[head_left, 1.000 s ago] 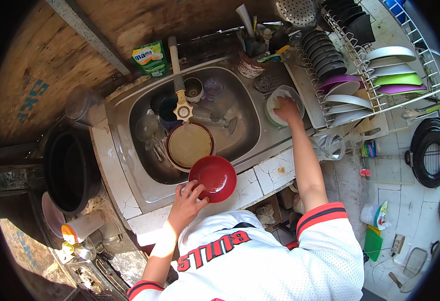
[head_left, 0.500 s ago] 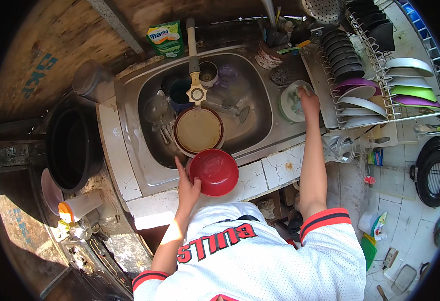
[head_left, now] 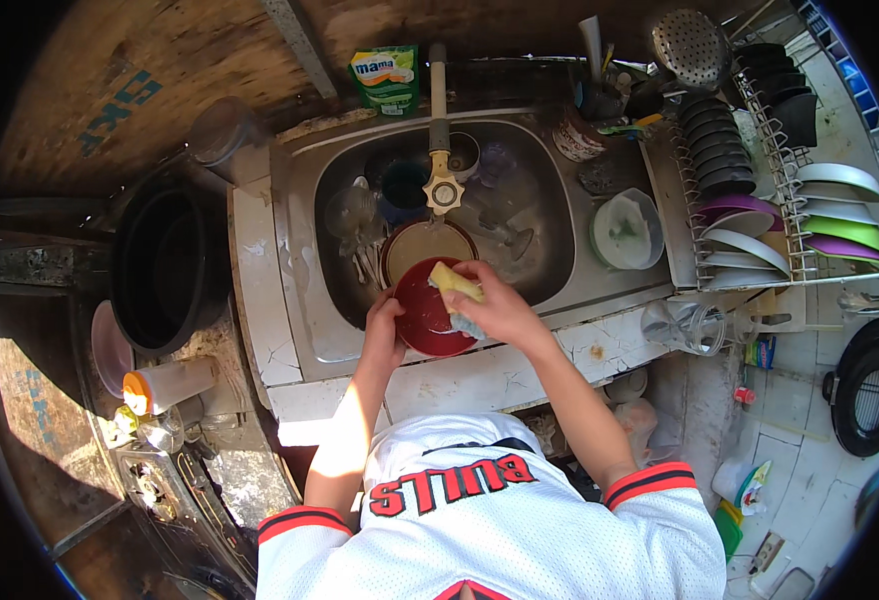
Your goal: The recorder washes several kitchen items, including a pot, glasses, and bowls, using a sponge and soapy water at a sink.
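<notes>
Over the front edge of the steel sink (head_left: 556, 262), my left hand (head_left: 384, 330) grips the rim of a red bowl (head_left: 421, 322) tilted with its inside up. A yellow sponge (head_left: 453, 281) is in the fingers of my right hand (head_left: 499, 308), against the bowl's inner right side. Something bluish-green shows under that hand, perhaps part of the sponge. Behind the bowl, a round beige dish with a brown rim (head_left: 399, 250) is partly covered by it. To the right, a whitish tub (head_left: 627, 235) with pale green suds stands on the drainboard.
A tap (head_left: 443, 190) hangs over the sink, which holds a dark pot (head_left: 404, 190), glasses and spoons. Plates fill a wire rack (head_left: 799, 270) on the right. A black basin (head_left: 167, 270) stands left. Behind the sink is a green detergent pouch (head_left: 386, 82).
My right hand has left the whitish tub and come to the red bowl with the sponge. My left hand still holds the bowl, now tilted. The view has shifted a little.
</notes>
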Action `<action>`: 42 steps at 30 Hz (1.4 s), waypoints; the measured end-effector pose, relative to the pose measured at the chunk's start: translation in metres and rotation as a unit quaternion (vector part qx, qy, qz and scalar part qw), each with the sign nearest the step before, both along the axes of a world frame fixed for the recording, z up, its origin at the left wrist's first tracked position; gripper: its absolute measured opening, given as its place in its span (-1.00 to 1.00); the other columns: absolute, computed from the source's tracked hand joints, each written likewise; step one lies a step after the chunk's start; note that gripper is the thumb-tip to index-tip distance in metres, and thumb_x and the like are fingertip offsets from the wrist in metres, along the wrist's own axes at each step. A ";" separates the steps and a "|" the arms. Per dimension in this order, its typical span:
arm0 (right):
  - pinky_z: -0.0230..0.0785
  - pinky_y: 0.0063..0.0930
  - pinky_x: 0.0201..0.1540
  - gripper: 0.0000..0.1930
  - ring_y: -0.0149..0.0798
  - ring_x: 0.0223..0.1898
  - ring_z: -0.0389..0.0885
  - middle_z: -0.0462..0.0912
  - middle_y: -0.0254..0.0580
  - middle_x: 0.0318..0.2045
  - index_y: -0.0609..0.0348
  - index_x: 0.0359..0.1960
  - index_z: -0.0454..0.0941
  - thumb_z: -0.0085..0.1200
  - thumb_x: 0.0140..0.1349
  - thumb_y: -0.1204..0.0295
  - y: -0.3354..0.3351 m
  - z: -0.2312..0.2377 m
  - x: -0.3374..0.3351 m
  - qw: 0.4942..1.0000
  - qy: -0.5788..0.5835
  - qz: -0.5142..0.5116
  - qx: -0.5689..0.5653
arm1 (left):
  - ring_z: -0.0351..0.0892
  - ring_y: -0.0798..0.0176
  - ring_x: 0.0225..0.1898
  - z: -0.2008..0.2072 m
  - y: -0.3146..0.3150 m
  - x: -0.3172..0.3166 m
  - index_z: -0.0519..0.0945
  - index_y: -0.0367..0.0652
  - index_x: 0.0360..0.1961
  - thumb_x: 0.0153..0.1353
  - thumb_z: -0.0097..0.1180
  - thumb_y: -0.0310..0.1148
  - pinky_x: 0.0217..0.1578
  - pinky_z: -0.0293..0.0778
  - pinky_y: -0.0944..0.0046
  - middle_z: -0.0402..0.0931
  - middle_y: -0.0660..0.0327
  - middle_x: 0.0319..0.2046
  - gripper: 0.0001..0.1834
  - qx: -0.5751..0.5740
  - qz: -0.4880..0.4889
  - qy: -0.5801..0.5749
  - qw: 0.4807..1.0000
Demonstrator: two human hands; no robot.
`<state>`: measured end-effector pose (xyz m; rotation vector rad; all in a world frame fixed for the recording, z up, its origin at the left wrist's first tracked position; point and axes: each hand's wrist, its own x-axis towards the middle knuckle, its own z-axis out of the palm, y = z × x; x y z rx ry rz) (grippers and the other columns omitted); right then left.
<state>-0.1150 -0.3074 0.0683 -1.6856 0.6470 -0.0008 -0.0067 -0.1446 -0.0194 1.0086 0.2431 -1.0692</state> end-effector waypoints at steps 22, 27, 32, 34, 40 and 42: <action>0.51 -0.16 -0.27 -0.82 -0.06 -0.33 0.65 0.63 -0.05 -0.31 0.17 -0.37 0.65 0.05 -0.03 0.49 0.055 -0.056 0.061 0.939 0.005 0.200 -0.279 | 0.31 0.15 0.18 0.005 -0.016 0.003 0.29 -0.37 0.21 0.16 -0.34 -0.42 0.20 0.18 0.24 0.35 0.00 0.14 -0.44 0.013 0.104 -0.153 0.983; 0.54 -0.22 -0.38 -0.83 -0.06 -0.35 0.65 0.63 -0.03 -0.39 0.20 -0.40 0.62 -0.03 0.07 0.45 0.046 -0.057 0.079 0.809 0.036 0.163 -0.563 | 0.29 0.17 0.20 0.001 0.000 0.012 0.30 -0.40 0.21 0.15 -0.32 -0.42 0.20 0.18 0.25 0.35 0.00 0.15 -0.43 0.068 0.077 -0.220 0.970; 0.52 -0.21 -0.36 -0.87 0.03 -0.40 0.62 0.62 -0.02 -0.41 0.21 -0.44 0.60 0.00 0.04 0.49 0.065 -0.057 0.076 0.896 -0.024 0.265 -0.354 | 0.34 0.15 0.15 0.001 0.012 0.023 0.29 -0.36 0.22 0.09 -0.33 -0.45 0.17 0.24 0.23 0.37 0.01 0.12 -0.40 0.064 0.069 -0.239 0.966; 0.52 -0.21 -0.36 -0.87 0.02 -0.41 0.63 0.62 -0.04 -0.41 0.21 -0.46 0.60 0.00 0.03 0.49 0.061 -0.064 0.091 0.881 -0.024 0.223 -0.417 | 0.36 0.16 0.14 -0.003 0.014 0.021 0.28 -0.37 0.23 0.08 -0.31 -0.46 0.15 0.25 0.24 0.38 0.02 0.11 -0.39 0.075 0.087 -0.218 0.969; 0.53 -0.26 -0.34 -0.88 -0.05 -0.35 0.65 0.63 -0.04 -0.39 0.21 -0.47 0.64 0.03 0.00 0.52 0.054 -0.034 0.099 0.827 0.128 0.223 -0.499 | 0.41 0.26 0.03 0.020 0.018 0.025 0.33 -0.37 0.22 0.07 -0.23 -0.47 0.06 0.30 0.35 0.44 0.06 0.06 -0.40 0.109 0.119 -0.218 0.963; 0.52 -0.16 -0.28 -0.84 -0.04 -0.35 0.66 0.65 0.02 -0.40 0.15 -0.44 0.67 0.01 0.07 0.46 0.053 -0.023 0.092 0.851 0.116 0.264 -0.438 | 0.44 0.32 -0.04 0.022 0.021 0.029 0.38 -0.37 0.19 0.09 -0.20 -0.46 -0.01 0.32 0.41 0.48 0.08 0.03 -0.43 0.112 0.135 -0.256 0.951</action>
